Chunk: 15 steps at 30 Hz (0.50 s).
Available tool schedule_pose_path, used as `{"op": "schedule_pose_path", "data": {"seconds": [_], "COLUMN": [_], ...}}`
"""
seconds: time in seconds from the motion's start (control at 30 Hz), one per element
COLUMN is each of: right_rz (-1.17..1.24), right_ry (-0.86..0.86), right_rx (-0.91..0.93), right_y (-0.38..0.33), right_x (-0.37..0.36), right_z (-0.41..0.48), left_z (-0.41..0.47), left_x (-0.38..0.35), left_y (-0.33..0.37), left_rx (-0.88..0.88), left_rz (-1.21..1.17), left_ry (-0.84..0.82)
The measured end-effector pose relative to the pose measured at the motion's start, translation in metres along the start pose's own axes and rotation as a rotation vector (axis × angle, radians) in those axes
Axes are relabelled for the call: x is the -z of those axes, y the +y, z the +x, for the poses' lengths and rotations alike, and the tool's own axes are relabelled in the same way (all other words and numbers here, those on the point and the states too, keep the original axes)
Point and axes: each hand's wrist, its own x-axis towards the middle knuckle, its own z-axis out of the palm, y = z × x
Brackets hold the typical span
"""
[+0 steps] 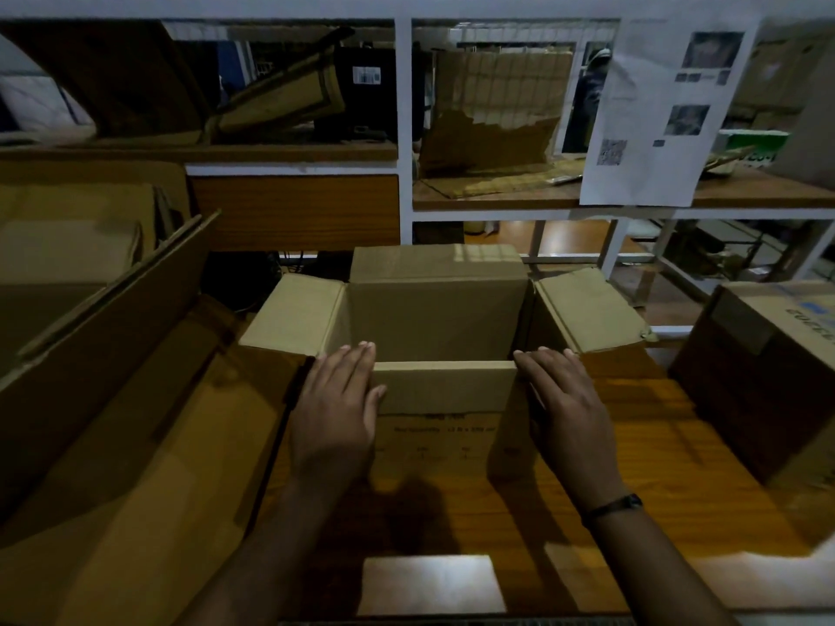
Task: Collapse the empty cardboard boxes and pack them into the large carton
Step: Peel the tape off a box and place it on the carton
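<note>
An empty brown cardboard box (440, 314) stands upright in the middle of the wooden table, its top open with the left, right and far flaps spread out. My left hand (336, 406) lies flat against the box's near left corner, fingers together and pointing away. My right hand (571, 411) rests the same way on the near right corner. Both palms press the box's sides; neither hand curls around anything. To the left lies the large carton (135, 399), open, with flattened cardboard inside it.
A second brown box (768, 381) stands at the right on the table (632, 467). White metal shelving (404, 128) behind holds torn cardboard, a dark device and a hanging printed sheet (655, 115). A pale patch of light falls on the table's near edge.
</note>
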Motion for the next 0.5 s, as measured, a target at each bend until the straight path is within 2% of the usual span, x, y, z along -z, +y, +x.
{"op": "schedule_pose_path", "data": {"seconds": [0.13, 0.33, 0.4, 0.5], "right_rz": [0.041, 0.071, 0.083, 0.231], "right_ry": [0.027, -0.002, -0.002, 0.121], "right_rx": [-0.056, -0.075, -0.152, -0.393], "right_y": [-0.004, -0.004, -0.01, -0.022], "right_x": [-0.006, -0.008, -0.004, 0.014], "right_z": [0.008, 0.002, -0.007, -0.02], "left_z": [0.004, 0.003, 0.001, -0.004], "left_x": [-0.002, 0.006, 0.017, 0.042], "left_y": [0.009, 0.019, 0.019, 0.02], "left_rx": [0.051, 0.156, 0.219, 0.425], "left_rz": [0.006, -0.099, -0.291, -0.695], "left_ry": [0.027, -0.054, -0.052, 0.061]}}
